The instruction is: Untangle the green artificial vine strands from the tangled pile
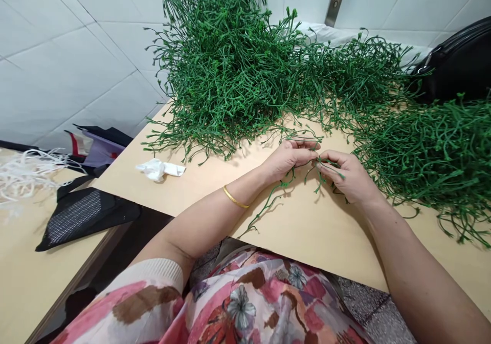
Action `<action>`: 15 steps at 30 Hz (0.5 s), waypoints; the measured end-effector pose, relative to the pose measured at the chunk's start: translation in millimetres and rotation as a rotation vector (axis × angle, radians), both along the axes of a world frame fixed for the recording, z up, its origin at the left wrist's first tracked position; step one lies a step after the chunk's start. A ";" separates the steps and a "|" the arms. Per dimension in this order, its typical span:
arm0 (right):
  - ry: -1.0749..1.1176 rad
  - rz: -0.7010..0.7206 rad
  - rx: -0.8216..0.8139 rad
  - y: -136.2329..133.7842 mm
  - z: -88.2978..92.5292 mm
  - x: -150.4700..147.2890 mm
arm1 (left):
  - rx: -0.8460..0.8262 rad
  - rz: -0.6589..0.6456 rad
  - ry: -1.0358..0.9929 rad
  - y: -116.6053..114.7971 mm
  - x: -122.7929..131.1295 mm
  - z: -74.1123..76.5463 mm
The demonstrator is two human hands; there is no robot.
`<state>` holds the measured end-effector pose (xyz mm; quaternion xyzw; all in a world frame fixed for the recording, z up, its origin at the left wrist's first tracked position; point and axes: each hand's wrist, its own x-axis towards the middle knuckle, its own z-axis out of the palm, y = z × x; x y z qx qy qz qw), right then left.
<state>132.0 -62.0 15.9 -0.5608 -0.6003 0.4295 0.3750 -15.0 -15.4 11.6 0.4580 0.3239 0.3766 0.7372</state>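
Observation:
My left hand and my right hand meet above the table, fingertips pinched together. Between them they grip thin green artificial plant stems with small budded tips. One jointed strand of the stems trails from under my left hand towards the table's front edge. Exactly how the pieces join at the fingertips is hidden. Behind my hands rises a large heap of the same green stems. Another pile of stems lies just right of my right hand.
A crumpled white tissue lies on the pale wooden table, left of my forearm. White strips and a black mesh pouch are at the far left. A black bag stands at the back right. A tiled wall closes the back.

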 end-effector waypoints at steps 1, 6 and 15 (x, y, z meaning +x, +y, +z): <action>0.017 -0.013 -0.017 0.3 -1.1 0.8 | 0.009 -0.004 0.006 0.2 -0.5 -0.5; 0.189 -0.102 -0.139 2.8 -0.6 3.4 | 0.068 -0.042 0.036 -0.1 -2.3 -1.2; 0.350 -0.018 -0.262 5.7 2.0 11.4 | -0.008 -0.049 0.034 -2.3 1.4 -0.5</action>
